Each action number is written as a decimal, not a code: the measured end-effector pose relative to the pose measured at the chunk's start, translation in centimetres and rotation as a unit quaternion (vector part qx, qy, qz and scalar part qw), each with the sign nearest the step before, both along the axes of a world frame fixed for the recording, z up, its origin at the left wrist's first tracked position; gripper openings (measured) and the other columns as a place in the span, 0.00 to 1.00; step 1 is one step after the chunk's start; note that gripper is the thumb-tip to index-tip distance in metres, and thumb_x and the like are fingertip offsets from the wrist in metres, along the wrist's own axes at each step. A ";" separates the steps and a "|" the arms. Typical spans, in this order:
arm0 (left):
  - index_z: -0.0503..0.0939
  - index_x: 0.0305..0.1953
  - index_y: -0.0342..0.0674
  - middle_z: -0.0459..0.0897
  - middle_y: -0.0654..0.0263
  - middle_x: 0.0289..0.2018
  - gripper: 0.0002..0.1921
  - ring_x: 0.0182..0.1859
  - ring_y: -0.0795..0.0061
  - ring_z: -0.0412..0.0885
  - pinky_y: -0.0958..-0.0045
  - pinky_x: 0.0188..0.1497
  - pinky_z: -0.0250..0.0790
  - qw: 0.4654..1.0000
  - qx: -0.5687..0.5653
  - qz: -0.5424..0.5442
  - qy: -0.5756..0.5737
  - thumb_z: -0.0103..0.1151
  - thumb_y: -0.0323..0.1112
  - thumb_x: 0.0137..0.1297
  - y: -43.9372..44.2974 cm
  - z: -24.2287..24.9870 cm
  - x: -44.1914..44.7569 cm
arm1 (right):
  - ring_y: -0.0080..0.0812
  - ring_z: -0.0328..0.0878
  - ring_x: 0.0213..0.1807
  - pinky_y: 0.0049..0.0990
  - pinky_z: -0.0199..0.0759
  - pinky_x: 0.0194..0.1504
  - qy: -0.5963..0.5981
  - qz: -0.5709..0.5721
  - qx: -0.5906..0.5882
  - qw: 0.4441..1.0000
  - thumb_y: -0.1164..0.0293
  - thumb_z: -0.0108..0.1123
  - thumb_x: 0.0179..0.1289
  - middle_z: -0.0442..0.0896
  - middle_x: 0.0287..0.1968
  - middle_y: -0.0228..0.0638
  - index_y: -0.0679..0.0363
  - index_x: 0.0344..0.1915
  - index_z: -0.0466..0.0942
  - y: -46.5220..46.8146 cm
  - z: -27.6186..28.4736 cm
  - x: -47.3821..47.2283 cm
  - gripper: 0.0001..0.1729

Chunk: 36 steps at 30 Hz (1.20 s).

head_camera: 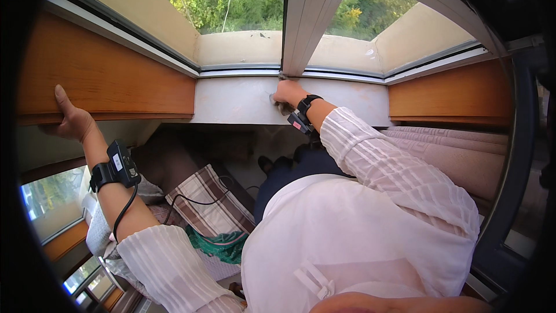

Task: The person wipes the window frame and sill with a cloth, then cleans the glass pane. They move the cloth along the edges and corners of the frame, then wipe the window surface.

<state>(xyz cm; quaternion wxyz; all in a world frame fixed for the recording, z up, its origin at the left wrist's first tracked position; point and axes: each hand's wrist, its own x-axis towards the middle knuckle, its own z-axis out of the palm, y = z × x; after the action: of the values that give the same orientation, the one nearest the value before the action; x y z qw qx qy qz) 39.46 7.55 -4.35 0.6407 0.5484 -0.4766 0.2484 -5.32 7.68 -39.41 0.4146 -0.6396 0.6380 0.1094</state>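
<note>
With a crumpled greyish cloth (284,108) bunched under its fingers, my right hand (290,92) presses on the white window sill (234,100), just below the upright between two panes. The cloth is partly hidden by the hand. On the left, my left hand (74,117) rests at the lower edge of an orange-brown wooden panel (108,69), thumb on its face and the fingers hidden beneath. Both wrists carry a black strap with a small device; a black cable runs from the left one.
A window frame (299,21) rises beyond the sill. Below left lie a striped cushion (213,200) and a green cloth (221,245). Folded pinkish fabric (451,148) is at the right, beside a dark frame (499,174). The black cable (195,202) crosses the cushion.
</note>
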 end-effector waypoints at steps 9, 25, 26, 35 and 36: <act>0.56 0.60 0.26 0.68 0.44 0.57 0.44 0.55 0.56 0.75 0.62 0.56 0.76 0.999 -0.034 -0.027 0.030 0.73 0.43 0.52 0.3 0.8 -1.9 | 0.53 0.80 0.45 0.40 0.76 0.44 0.012 0.126 0.024 0.992 0.65 0.60 0.50 0.76 0.52 0.51 0.60 0.63 0.66 4.4 -1.3 -7.9 0.38; 0.64 0.63 0.44 0.66 0.60 0.62 0.36 0.63 0.60 0.64 0.55 0.59 0.61 0.464 0.577 -0.368 0.563 0.59 0.59 0.60 8.7 -25.0 -23.2 | 0.45 0.65 0.55 0.32 0.60 0.61 -0.356 0.055 -0.148 0.921 0.67 0.66 0.49 0.69 0.49 0.46 0.63 0.60 0.67 5.5 5.5 1.4 0.36; 0.64 0.62 0.45 0.65 0.60 0.63 0.37 0.65 0.58 0.61 0.50 0.59 0.60 0.450 0.588 -0.380 0.554 0.59 0.62 0.58 8.6 -26.9 -23.8 | 0.45 0.64 0.53 0.32 0.60 0.60 -0.358 0.076 -0.143 0.919 0.68 0.67 0.49 0.68 0.48 0.45 0.62 0.61 0.66 5.7 5.9 2.3 0.38; 0.70 0.55 0.33 0.79 0.55 0.48 0.21 0.48 0.61 0.78 0.61 0.50 0.71 0.632 0.546 -0.233 0.498 0.53 0.42 0.68 2.6 -38.1 -20.5 | 0.46 0.68 0.60 0.33 0.70 0.58 -0.194 -0.008 -0.157 0.968 0.70 0.60 0.55 0.66 0.61 0.47 0.59 0.66 0.64 7.3 1.2 -4.1 0.36; 0.68 0.58 0.35 0.77 0.52 0.50 0.22 0.50 0.57 0.77 0.60 0.52 0.70 0.682 0.551 -0.196 0.438 0.53 0.41 0.68 1.7 -38.4 -19.3 | 0.49 0.69 0.59 0.35 0.67 0.60 -0.102 -0.028 -0.128 0.986 0.72 0.60 0.54 0.68 0.60 0.49 0.60 0.65 0.65 8.0 0.2 -6.3 0.36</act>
<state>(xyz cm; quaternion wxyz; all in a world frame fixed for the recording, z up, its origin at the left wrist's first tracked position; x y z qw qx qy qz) 20.19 9.22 -42.75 0.3925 0.7425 -0.2890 -0.4594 -11.57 15.70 -39.18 0.3953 -0.6770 0.6187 -0.0505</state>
